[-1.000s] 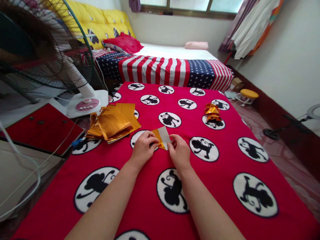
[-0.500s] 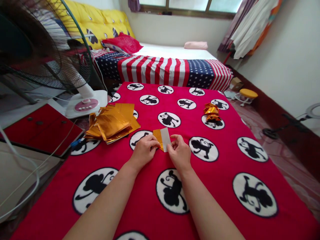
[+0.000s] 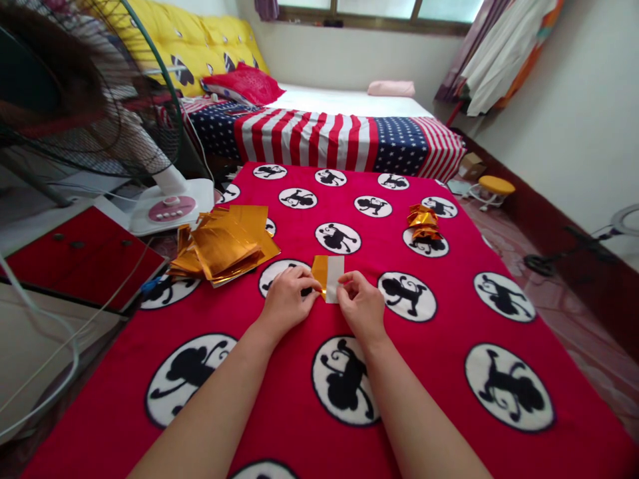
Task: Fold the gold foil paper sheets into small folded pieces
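Observation:
A small sheet of gold foil paper (image 3: 335, 278), partly folded, shows a gold strip on its left and a pale strip on its right. My left hand (image 3: 290, 293) pinches its lower left edge between thumb and fingers. On the opposite side, my right hand (image 3: 361, 303) has its thumb and curled fingers closed on the pale edge. Left of my hands lies a loose pile of flat gold foil sheets (image 3: 227, 243). Farther off to the right, several folded gold foil pieces (image 3: 423, 223) lie bunched together.
Everything lies on a red cloth with monkey prints (image 3: 399, 359). A fan (image 3: 170, 203) stands at the left beside a red-topped cabinet (image 3: 74, 256). Beyond the cloth is a bed with a striped, starred cover (image 3: 319, 140). A yellow stool (image 3: 494, 186) is on the floor at right.
The foil paper has turned from a slant to nearly upright and shifted slightly right. My right hand has moved a little right with it; the left stays at its lower left edge.

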Tool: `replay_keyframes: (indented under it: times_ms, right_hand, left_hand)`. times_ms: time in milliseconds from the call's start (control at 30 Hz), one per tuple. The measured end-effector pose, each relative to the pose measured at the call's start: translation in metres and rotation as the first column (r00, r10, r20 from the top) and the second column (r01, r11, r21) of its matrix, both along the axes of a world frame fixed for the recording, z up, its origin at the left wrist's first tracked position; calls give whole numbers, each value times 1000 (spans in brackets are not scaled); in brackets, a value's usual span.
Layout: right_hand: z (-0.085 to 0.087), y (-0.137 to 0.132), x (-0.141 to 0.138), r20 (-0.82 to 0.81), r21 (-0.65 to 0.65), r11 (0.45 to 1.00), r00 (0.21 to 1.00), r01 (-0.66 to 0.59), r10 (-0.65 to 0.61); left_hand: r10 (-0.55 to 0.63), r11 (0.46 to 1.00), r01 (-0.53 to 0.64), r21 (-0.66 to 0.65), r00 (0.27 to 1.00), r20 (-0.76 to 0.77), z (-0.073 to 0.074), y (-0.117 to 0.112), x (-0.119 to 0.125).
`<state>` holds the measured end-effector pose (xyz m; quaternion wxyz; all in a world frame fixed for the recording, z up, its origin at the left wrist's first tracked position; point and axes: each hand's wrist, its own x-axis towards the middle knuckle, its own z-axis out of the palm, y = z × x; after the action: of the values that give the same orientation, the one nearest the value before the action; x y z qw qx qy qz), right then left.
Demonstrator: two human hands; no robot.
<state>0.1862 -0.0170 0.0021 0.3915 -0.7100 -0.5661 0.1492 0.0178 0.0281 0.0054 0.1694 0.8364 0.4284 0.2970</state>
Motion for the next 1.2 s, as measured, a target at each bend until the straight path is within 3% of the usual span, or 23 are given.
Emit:
replay_keyframes:
  times_ms: [233,333,567,733,867,1000,1200]
  right_hand:
    - [-1,-6,10,-92,-60,986,985,-154,148]
    - [-2,-8,17,-157,-1,965,953,-263,260]
    - [4,-8,25,99,175,917,933,-358,346]
    - [8,-4,29,247,161,886,887,-435,391]
    - [9,-2,32,234,160,855,861,-493,452]
    - [5,0,31,169,128,853,859,-505,484]
    - [1,4,24,108,90,900,903,-426,416]
  left_hand:
    - [61,998,-61,3,998,19,0,-4,3]
    - [76,997,-76,-2,997,11,-1,-6,5]
    - [74,996,-74,-46,997,9,0,-8,7]
    - [76,995,-74,-64,997,19,0,-6,7]
    - [86,994,-83,-69,996,31,-2,-6,6]
    - [90,993,-87,-78,995,31,-3,-7,7]
    - [106,990,-106,-94,994,-6,-2,-7,7]
